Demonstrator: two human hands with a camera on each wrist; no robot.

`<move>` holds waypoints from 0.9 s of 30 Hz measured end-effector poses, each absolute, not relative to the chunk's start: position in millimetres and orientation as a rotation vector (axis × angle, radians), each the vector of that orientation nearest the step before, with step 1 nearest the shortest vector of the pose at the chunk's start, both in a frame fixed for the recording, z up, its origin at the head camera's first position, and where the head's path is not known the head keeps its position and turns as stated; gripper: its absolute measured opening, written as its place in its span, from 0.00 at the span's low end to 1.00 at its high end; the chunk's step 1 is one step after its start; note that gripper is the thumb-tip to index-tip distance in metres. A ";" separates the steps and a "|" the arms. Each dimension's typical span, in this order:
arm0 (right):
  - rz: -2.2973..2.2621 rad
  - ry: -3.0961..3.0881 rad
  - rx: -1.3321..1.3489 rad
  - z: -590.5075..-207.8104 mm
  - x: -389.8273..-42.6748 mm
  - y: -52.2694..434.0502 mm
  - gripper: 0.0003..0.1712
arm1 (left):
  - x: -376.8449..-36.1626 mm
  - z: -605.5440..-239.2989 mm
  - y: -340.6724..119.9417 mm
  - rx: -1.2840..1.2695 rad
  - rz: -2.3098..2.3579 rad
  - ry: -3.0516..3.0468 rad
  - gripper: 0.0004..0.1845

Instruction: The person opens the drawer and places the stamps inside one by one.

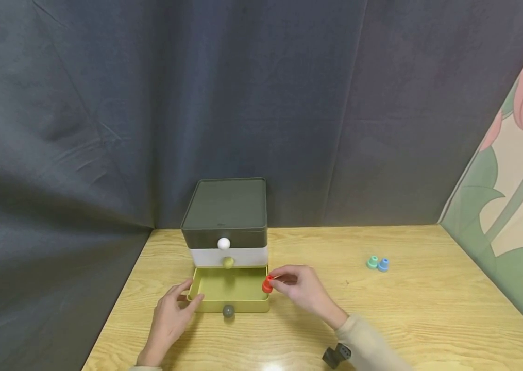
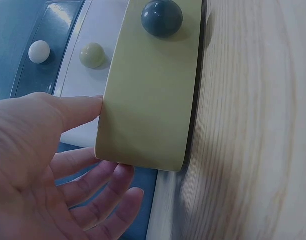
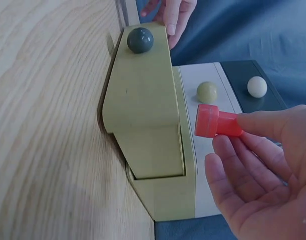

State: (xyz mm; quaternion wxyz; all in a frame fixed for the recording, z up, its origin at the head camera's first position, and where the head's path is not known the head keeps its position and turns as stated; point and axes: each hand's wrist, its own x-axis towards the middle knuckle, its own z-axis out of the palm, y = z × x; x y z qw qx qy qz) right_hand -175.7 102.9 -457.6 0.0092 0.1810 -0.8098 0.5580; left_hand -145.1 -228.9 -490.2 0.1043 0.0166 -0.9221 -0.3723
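My right hand pinches a small red stepped plastic peg between thumb and fingertips. In the head view the peg overlaps the right side of the olive-green drawer. That bottom drawer is pulled out, and its bare floor shows. My left hand holds the drawer's left front corner, thumb at the top edge and fingers along the outer side. A dark grey round knob sits on the drawer's front. Above it in the same unit are a white drawer and a dark top drawer, both pushed in.
On the wooden table, a green peg and a blue peg stand side by side at right. A dark curtain hangs behind and left of the drawer unit. A black device sits by the right sleeve.
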 end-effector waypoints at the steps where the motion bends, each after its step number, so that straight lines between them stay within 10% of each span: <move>1: 1.740 -2.532 0.571 -457.7 -176.0 100.9 0.10 | -145.2 -490.5 -228.7 0.051 -1.099 -2.717 0.31; 27: 1.798 -2.561 0.661 -465.4 -195.3 24.8 0.08 | -145.2 -491.7 -229.1 0.058 -1.104 -2.715 0.31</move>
